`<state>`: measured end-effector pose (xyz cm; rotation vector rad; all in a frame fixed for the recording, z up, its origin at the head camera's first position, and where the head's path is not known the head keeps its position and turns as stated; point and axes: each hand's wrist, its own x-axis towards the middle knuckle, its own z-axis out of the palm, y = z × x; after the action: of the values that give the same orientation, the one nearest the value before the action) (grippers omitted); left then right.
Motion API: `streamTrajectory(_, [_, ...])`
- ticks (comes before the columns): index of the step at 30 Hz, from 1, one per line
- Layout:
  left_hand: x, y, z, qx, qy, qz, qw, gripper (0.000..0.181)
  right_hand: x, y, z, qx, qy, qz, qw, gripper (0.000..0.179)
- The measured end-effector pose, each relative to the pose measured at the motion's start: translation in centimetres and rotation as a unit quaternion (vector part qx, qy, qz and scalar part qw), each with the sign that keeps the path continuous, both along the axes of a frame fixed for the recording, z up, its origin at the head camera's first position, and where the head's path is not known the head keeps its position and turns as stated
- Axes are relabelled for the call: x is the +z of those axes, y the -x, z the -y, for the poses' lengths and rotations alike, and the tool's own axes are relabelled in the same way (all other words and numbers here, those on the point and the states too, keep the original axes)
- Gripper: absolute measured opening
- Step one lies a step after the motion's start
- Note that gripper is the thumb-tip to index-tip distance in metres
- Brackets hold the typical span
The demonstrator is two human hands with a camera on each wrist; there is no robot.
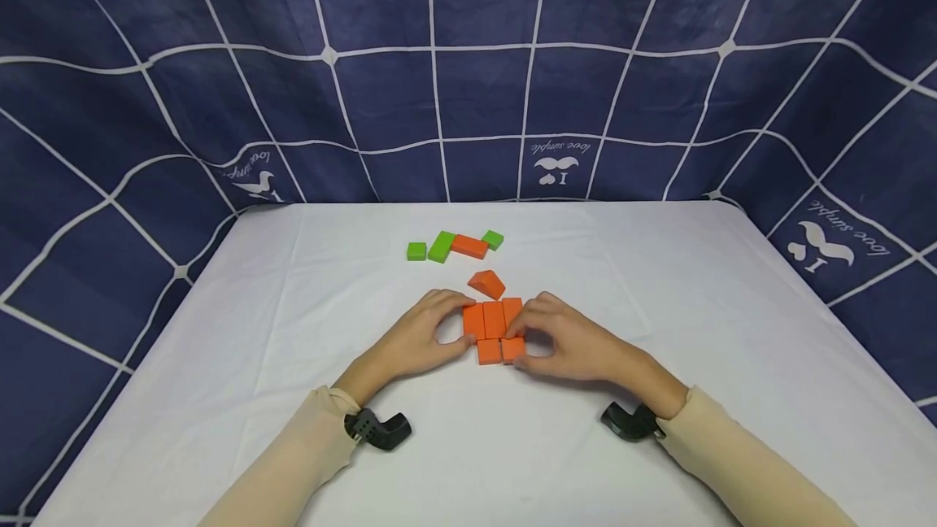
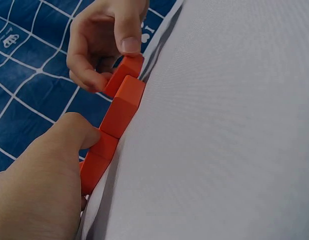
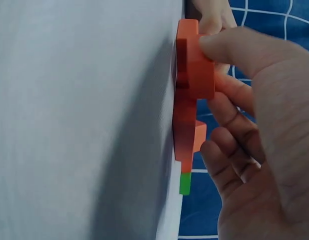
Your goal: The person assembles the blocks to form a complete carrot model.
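The person's left arm (image 1: 285, 462) and right arm (image 1: 747, 462) slant inward, sleeves (image 1: 333, 421) ending near the wrists (image 1: 360, 381). The left hand (image 1: 424, 333) and right hand (image 1: 569, 338) face each other, near but apart, each pinching with thumb (image 1: 450, 350) and bent forefinger (image 1: 452, 300). The right hand's remaining fingers (image 3: 239, 122) curl loosely.

Long beige sleeves (image 1: 289, 462), wrinkled left cuff (image 1: 335, 403), curved black wrist cameras (image 1: 381, 432)

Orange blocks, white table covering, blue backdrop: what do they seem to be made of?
Orange blocks: probably painted wood, with even color and crisp edges, though plastic is possible.
White table covering: looks like matte cloth, given its faint creases.
Blue backdrop: seems printed fabric, its grid lines bending in soft waves.
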<state>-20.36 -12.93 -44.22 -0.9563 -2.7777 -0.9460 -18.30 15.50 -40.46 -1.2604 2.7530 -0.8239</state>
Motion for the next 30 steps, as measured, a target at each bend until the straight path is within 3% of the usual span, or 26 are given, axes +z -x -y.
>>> streamTrajectory(25, [-0.07, 0.13, -0.01, -0.002, 0.0, -0.003, 1.0, 0.053, -0.64, 0.35, 0.37, -0.01, -0.01, -0.005, 0.9999, 0.027])
streamTrajectory(30, [-0.09, 0.16, 0.0, -0.002, 0.002, -0.005, 1.0, 0.053, -0.89, 0.73, 0.15, -0.019, 0.007, -0.006, 0.9998, 0.041])
